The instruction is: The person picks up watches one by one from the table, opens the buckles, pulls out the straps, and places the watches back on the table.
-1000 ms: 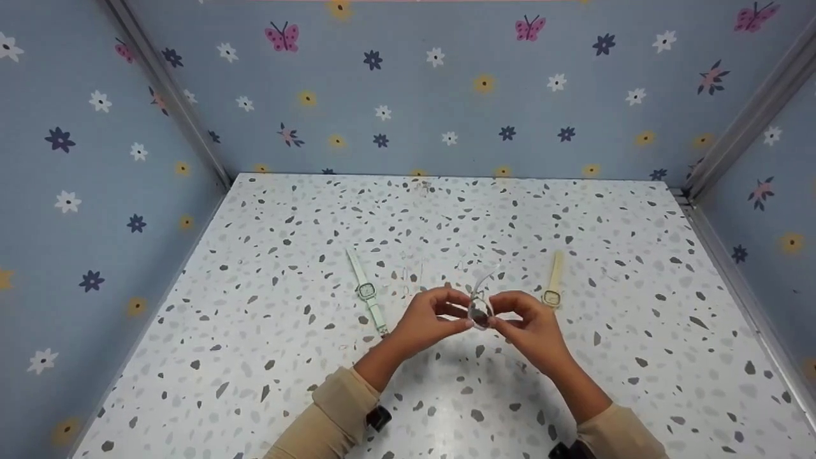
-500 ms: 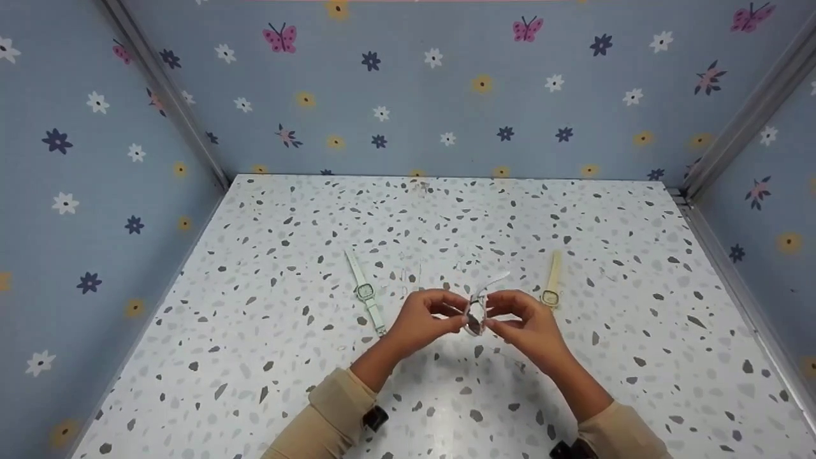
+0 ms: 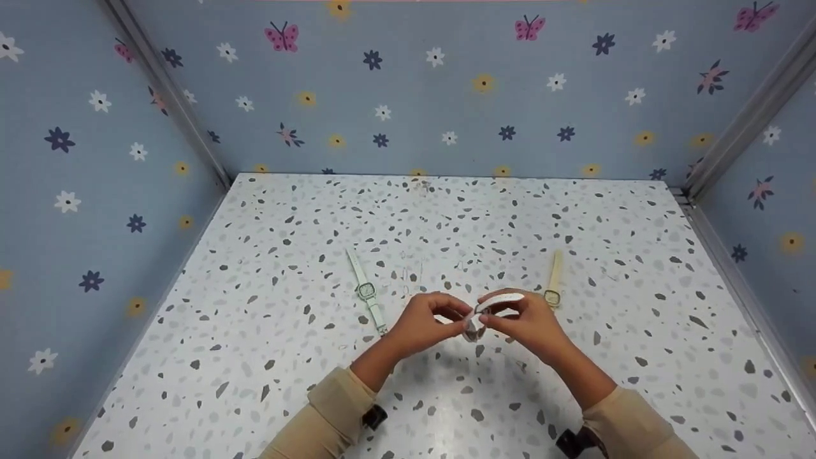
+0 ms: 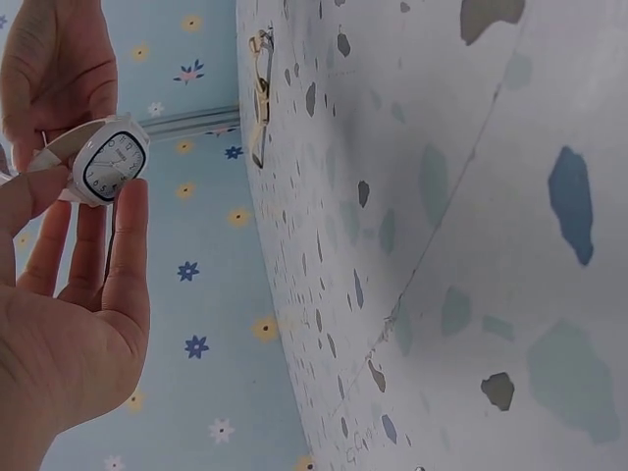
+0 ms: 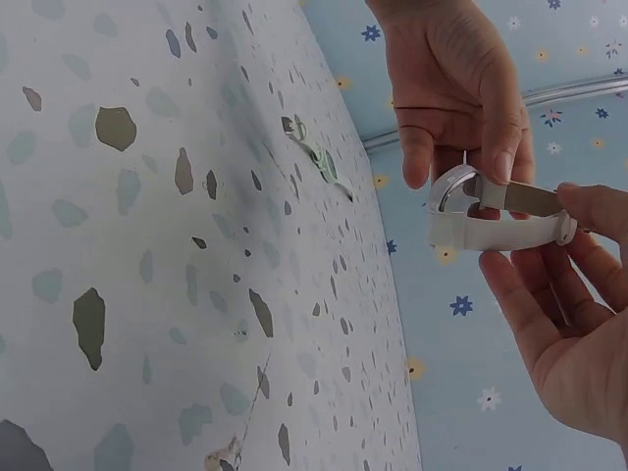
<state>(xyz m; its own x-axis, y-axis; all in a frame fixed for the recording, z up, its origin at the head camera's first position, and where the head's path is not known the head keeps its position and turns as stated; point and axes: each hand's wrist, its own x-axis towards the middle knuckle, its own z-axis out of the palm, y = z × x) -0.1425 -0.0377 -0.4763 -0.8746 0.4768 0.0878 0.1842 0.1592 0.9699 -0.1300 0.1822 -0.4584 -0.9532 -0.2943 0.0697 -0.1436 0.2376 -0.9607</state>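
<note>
Both hands hold a white wristwatch [image 3: 473,329] between them over the middle of the table. Its strap is bent into a loop, and the strap's end lies across the right fingers in the head view. The left hand [image 3: 428,322] pinches the watch at the case side; its thumb and fingertips are at the square dial [image 4: 115,165] in the left wrist view. On the strap's buckle side, the right hand [image 3: 526,324] pinches the band [image 5: 505,233] between thumb and fingers.
A pale green wristwatch [image 3: 366,291] lies flat left of the hands. A pale yellow wristwatch [image 3: 552,297] lies just beyond the right hand. The speckled white table [image 3: 408,217] is bounded by flowered blue walls [image 3: 414,83].
The white watch has turned in the hands, and its strap end has swung down to the right. The right fingers have shifted along the strap. The other watches have stayed put.
</note>
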